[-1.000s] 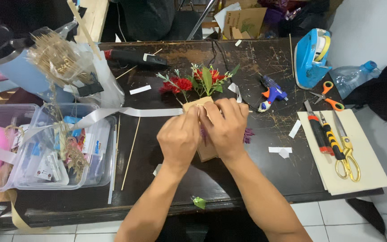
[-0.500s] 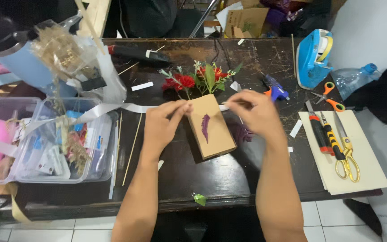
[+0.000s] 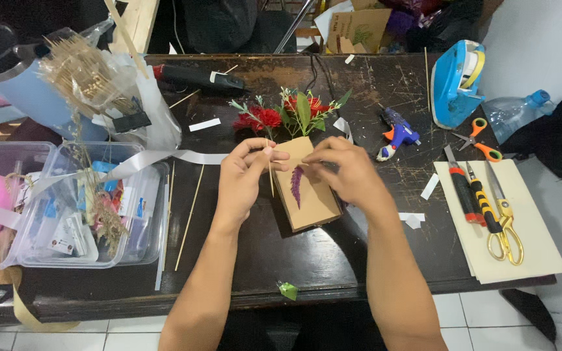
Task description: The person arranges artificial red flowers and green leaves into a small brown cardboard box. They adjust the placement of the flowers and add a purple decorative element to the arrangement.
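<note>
Head view: I see my left hand (image 3: pixel 245 177) pinching a thin stick (image 3: pixel 270 174) against the kraft box (image 3: pixel 307 188), whose long axis runs away from me; right hand (image 3: pixel 346 170) pinches its upper edge.

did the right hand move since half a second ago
Yes. The right hand has come back in toward the left hand, away from the blue glue gun, and now rests on the brown card near its purple sprig.

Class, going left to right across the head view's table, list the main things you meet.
Plastic bins → left hand → brown box → right hand → glue gun → tape dispenser → yellow scissors
</note>
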